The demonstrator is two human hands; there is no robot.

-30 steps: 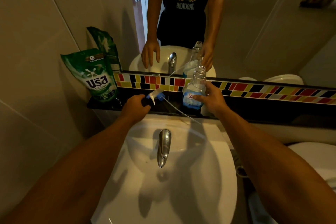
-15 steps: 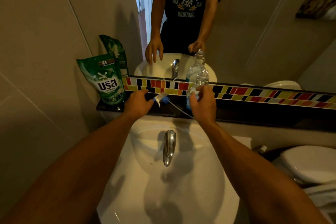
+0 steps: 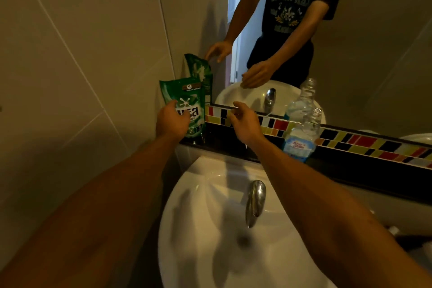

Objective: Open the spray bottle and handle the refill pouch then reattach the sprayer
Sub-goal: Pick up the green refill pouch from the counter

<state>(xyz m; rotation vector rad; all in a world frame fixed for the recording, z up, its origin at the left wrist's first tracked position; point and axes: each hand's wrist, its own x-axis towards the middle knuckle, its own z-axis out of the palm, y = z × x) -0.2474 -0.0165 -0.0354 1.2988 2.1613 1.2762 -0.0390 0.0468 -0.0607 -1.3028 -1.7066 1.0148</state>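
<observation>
The green refill pouch stands upright on the dark ledge, in the corner against the tiled wall. My left hand reaches its front with fingers spread, covering its lower part; a firm grip does not show. The clear spray bottle with a blue label stands on the ledge to the right, its neck open with no sprayer on it. My right hand hovers between pouch and bottle, fingers loosely curled, holding nothing. The sprayer head is hidden from view.
A white basin with a chrome faucet lies below my arms. A mirror above a strip of coloured tiles backs the ledge. The tiled wall closes the left side.
My left hand has let go of the sprayer head and moved left to the pouch. My right hand has left the bottle and moved left. The view has turned left.
</observation>
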